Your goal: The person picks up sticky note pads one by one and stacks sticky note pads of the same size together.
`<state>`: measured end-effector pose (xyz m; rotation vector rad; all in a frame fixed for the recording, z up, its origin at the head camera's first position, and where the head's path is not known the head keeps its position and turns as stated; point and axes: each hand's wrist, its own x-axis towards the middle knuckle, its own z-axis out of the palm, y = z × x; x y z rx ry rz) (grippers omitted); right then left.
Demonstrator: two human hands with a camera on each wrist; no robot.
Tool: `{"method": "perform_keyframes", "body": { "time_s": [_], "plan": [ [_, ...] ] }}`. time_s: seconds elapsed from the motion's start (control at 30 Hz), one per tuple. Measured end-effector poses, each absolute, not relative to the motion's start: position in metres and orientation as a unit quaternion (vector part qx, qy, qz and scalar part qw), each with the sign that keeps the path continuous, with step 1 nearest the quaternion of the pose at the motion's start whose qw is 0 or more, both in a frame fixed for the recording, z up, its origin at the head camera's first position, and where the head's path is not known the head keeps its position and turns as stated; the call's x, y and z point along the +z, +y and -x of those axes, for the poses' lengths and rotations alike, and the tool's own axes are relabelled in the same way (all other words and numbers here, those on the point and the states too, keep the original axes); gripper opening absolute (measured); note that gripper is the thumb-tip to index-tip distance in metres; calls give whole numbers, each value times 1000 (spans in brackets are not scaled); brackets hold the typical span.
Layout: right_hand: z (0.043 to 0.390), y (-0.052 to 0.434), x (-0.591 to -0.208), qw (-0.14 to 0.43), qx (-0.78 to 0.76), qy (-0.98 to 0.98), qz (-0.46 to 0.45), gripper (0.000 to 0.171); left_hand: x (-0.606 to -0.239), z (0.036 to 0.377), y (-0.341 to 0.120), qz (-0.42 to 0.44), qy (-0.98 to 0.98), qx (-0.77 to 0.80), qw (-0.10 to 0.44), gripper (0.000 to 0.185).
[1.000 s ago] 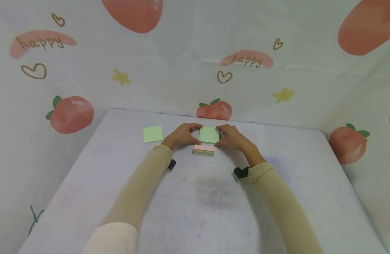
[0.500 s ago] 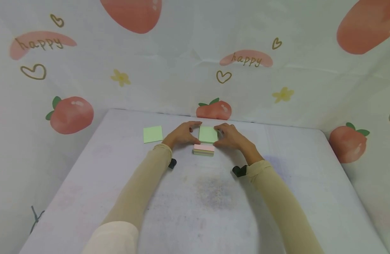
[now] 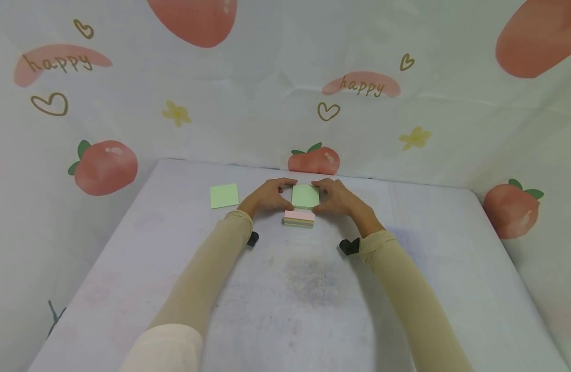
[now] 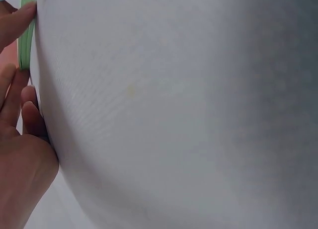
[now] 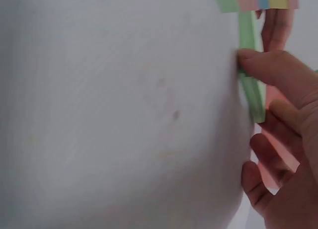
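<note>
A stack of light green sticky notes (image 3: 305, 196) lies near the far edge of the table, between both hands. My left hand (image 3: 266, 195) holds its left side, thumb at the near corner and fingers by the far one. On the other side my right hand (image 3: 338, 199) grips it likewise; in the right wrist view the thumb (image 5: 278, 70) presses the near edge of the green notes (image 5: 256, 97). Just in front sits a small block of sticky notes (image 3: 299, 219), pink on top with layers of other colours.
Left of the left hand, a separate green sticky note pad (image 3: 224, 196) lies flat. A white cloth (image 3: 313, 320) with faint stains covers the table. Behind it hangs a white curtain (image 3: 248, 103) printed with peaches, hearts and flowers.
My right hand has shifted slightly left, bringing the right side of the green stack in a little. The left hand, the coloured block and the separate pad stay in place.
</note>
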<state>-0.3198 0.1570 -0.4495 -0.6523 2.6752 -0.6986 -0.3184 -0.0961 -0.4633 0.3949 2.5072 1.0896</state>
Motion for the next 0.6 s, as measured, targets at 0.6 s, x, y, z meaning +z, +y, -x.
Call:
{"method": "perform_keyframes", "body": {
  "time_s": [0.6],
  "plan": [
    [322,162,-458,118,-253,927,253,73,-461,317,-95,-146,899,364,194,81]
  ]
}}
